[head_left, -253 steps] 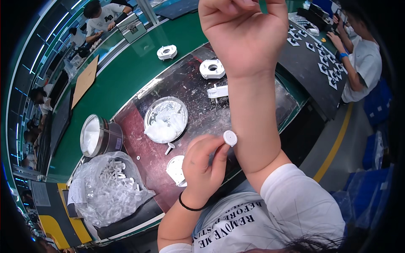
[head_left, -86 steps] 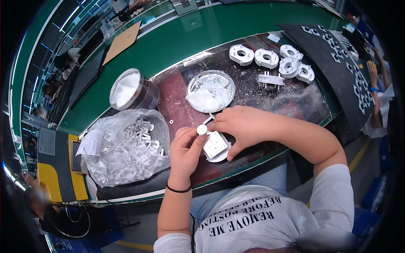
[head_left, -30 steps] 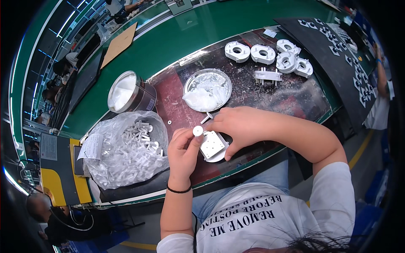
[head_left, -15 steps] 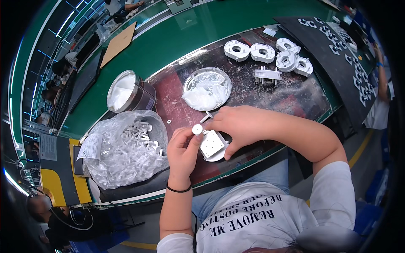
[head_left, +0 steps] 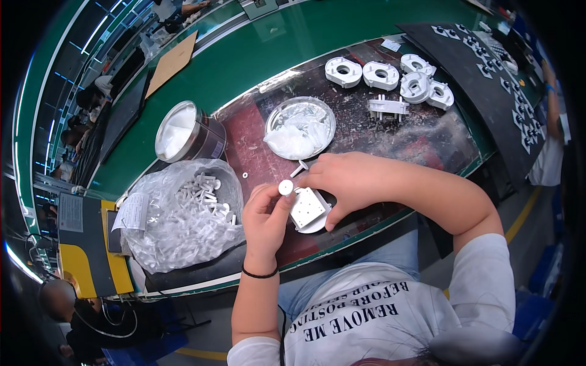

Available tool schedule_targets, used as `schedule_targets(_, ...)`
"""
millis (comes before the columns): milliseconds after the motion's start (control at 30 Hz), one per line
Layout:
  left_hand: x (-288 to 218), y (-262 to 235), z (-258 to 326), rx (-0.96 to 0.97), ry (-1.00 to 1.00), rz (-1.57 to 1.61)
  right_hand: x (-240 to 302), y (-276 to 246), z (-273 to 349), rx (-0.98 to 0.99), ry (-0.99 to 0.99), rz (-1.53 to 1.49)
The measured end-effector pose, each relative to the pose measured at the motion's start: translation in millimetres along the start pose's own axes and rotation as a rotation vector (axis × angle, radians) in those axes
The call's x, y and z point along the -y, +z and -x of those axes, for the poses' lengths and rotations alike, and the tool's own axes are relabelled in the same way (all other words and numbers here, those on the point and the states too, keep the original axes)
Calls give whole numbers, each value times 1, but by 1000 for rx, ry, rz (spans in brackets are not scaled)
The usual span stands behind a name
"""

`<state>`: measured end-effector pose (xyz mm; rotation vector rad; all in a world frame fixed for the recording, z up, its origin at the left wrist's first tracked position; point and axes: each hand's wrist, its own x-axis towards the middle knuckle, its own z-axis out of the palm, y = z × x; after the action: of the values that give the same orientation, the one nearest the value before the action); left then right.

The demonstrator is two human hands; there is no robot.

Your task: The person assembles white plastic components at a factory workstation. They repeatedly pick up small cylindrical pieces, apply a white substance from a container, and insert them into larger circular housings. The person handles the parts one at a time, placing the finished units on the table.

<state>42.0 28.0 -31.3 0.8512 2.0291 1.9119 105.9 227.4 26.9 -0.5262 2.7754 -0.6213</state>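
Between thumb and fingers of my left hand (head_left: 264, 213) is a small white plastic pin with a round flat head (head_left: 285, 187). My right hand (head_left: 345, 183) curves over a white plastic housing (head_left: 307, 208), its fingers along the far side and its thumb at the near right edge. The housing lies on the worktop with a square plate, dotted with small holes, facing up. Another white round-headed pin (head_left: 299, 169) lies just beyond my right fingertips. A tiny white ring (head_left: 245, 175) rests left of my hands.
A clear plastic bag (head_left: 177, 238) of white pins lies at left, beside an open tin (head_left: 190, 134) with white contents. A round lid (head_left: 317, 113) holds white paste. Several white housings (head_left: 379, 77) stand at the back right, near a black board (head_left: 452, 55) with small parts.
Almost nothing differs. Both hands keep their places around the pin and the housing; the whole view has shifted very slightly.
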Motion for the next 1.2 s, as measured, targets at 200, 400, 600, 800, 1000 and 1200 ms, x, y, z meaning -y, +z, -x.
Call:
schedule_targets(200,-2,-1,-2,3,126,-206,-1,1,0,-17,-10,10)
schedule_targets(400,-2,-9,-2,123,181,-389,1,-2,-1,24,4,10)
schedule_targets(600,-11,-23,23,-42,-27,-137,-1,3,1,-22,-13,-10)
schedule_targets(800,-28,-37,36,-8,113,-368,4,0,1,-25,1,-51)
schedule_targets(1000,-37,-29,17,130,353,-630,-1,11,-1,-165,-75,-34)
schedule_targets(1200,-38,-24,2,253,404,-768,6,4,-1,-100,-25,-51)
